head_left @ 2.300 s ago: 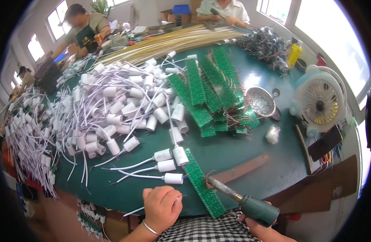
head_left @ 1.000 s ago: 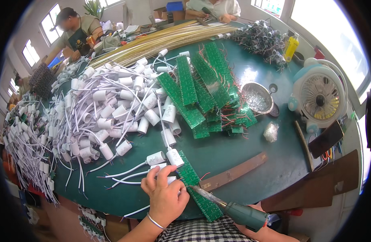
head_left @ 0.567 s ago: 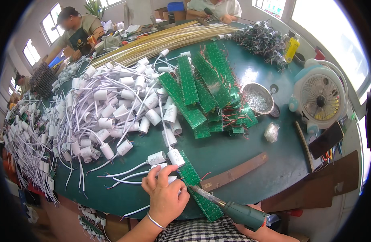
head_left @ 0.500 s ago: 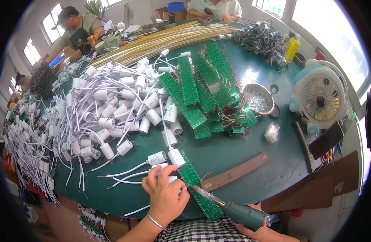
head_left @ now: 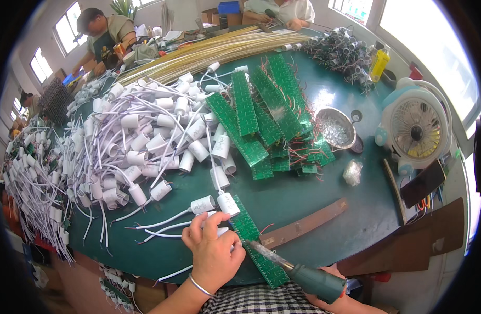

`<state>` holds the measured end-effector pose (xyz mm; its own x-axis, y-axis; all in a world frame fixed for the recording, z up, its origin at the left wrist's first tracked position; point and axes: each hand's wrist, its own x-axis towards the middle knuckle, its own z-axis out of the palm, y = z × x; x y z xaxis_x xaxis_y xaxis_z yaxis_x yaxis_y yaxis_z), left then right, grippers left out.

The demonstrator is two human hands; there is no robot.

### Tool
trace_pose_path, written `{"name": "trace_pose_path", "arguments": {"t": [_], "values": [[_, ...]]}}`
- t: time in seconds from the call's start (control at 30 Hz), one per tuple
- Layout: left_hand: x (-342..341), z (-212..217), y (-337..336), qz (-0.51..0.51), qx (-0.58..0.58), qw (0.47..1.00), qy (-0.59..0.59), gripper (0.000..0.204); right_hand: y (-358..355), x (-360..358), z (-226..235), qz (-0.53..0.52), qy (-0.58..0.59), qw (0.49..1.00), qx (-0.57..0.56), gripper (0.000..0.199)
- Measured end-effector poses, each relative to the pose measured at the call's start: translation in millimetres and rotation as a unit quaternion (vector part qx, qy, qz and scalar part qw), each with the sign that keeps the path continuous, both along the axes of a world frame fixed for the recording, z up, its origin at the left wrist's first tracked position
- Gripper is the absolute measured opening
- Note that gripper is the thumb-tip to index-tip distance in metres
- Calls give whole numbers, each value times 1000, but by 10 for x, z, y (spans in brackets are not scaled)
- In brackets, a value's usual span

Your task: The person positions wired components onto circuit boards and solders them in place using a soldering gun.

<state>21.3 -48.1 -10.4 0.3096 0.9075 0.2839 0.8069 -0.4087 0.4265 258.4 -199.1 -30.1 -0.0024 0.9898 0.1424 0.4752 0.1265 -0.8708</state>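
Note:
My left hand (head_left: 214, 254) is closed round a white cylindrical cap with a cable, partly hidden by the fingers, at the left edge of a green circuit board strip (head_left: 245, 220). Its fingertips reach up to another white cap (head_left: 228, 204) on the board's upper part. From the right, my right hand (head_left: 332, 275) grips the green handle of a soldering iron (head_left: 308, 277). The iron's tip meets the board beside my left fingers. More white caps (head_left: 202, 204) with cables lie along the board's left side. A thin red wire sticks out at its right.
A big heap of white caps (head_left: 146, 141) covers the left. Stacked circuit boards (head_left: 274, 104) lie ahead. Rightward are a brown strip (head_left: 306, 222), a metal bowl (head_left: 350, 137), a clear plastic bundle (head_left: 352, 172), a fan (head_left: 415, 128) and a phone (head_left: 423, 183). Two people work across the table.
My hands and the soldering iron stay almost in place, with the left fingers shifting very slightly. At far left, a co-worker's head and arm have moved.

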Motion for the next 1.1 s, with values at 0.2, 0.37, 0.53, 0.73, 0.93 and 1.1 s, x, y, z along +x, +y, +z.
{"name": "trace_pose_path", "arguments": {"t": [0.2,0.37,0.53,0.73,0.93,1.1], "values": [[13,22,-2,-1,-2,1000,3,5,42,-14,14,-7,21,1000,19,49],[9,26,6,-3,-7,1000,10,5,44,-37,23,-24,45,999,-6,48],[0,18,11,-8,-6,1000,5,5,58,-55,60,-23,56,998,-16,48],[5,43,37,-15,-7,1000,11,5,70,-59,101,-15,41,999,-27,51],[16,38,44,-17,0,1000,22,5,34,-38,110,-24,27,999,0,49],[19,75,46,-19,-10,1000,19,6,16,-59,99,-42,66,997,-28,49]]}}
